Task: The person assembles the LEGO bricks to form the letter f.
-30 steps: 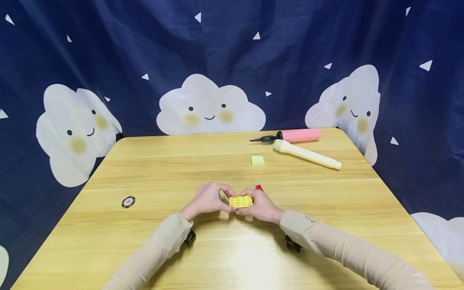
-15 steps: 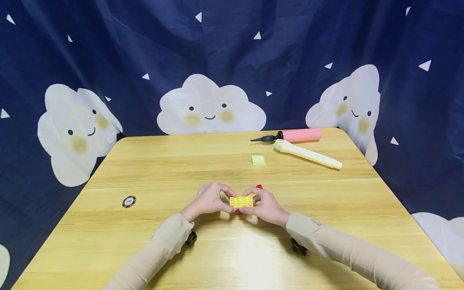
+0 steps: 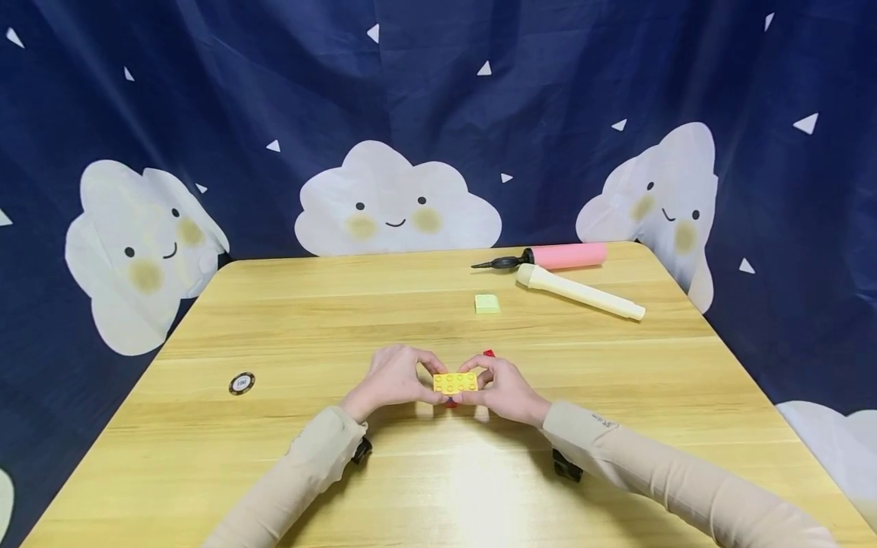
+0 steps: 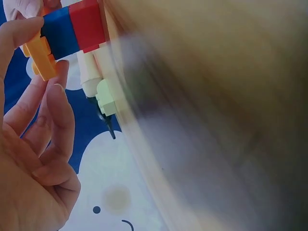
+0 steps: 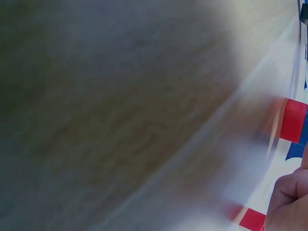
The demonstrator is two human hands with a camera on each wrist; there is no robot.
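Noted a small outward shift of the right-hand grip (image 3: 503, 390) against the earliest frame, then near stillness over the last half second. Through that shift, gained sight of blue and red beneath the long yellow studded plastic brick (image 3: 455, 383) in the head view.

Judged as a re-settling of fingers rather than a release, with the stacking work very likely in hand. Cannot tell whether fully seated at the yellow-blue joint.

Found the yellow brick low in the middle of the bench (image 3: 308, 320), topmost in a stack, pinched at its left end by the left-hand grip (image 3: 397, 374) and at its right end by the right-hand grip, between thumb and fingers each time. From the left wrist, made out a blue plastic brick (image 4: 60, 31) next below, then a red plastic brick (image 4: 87, 25) lowest, apparently against the bench. Also made out a yellow overhang past the blue, at least at the left end.

Compared otherwise: saw no real displacement of the small red plastic piece (image 3: 489, 353) just behind the right-hand grip, the pale green block (image 3: 487, 304), or the dark-rimmed round chip (image 3: 242, 383) well to the left.
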